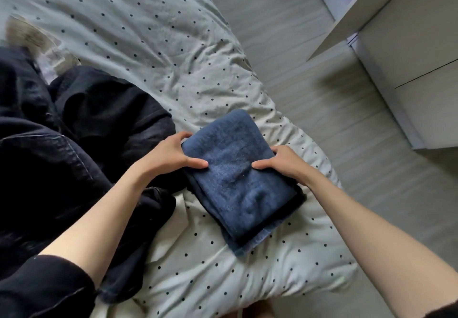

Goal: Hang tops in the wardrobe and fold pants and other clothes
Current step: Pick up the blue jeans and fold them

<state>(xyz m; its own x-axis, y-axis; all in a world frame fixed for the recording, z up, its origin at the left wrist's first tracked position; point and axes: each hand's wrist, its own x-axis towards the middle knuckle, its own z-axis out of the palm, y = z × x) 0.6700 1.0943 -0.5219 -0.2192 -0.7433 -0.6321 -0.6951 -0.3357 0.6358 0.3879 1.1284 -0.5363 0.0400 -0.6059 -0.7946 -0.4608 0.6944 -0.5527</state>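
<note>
A folded blue garment (238, 181), thick like denim or terry, lies on the white dotted duvet (153, 40) near the bed's right edge. My left hand (173, 155) grips its left side, thumb on top and fingers tucked under the edge. My right hand (285, 161) grips the right side the same way, thumb pressing the top layer. A heap of dark clothes (74, 144) lies unfolded on the bed to the left, touching my left forearm.
A grey and white furry item (27, 37) sits at the far left beyond the dark heap. Grey wood floor (347, 132) runs along the bed's right side. A white wardrobe or drawer unit (409, 52) stands at the upper right.
</note>
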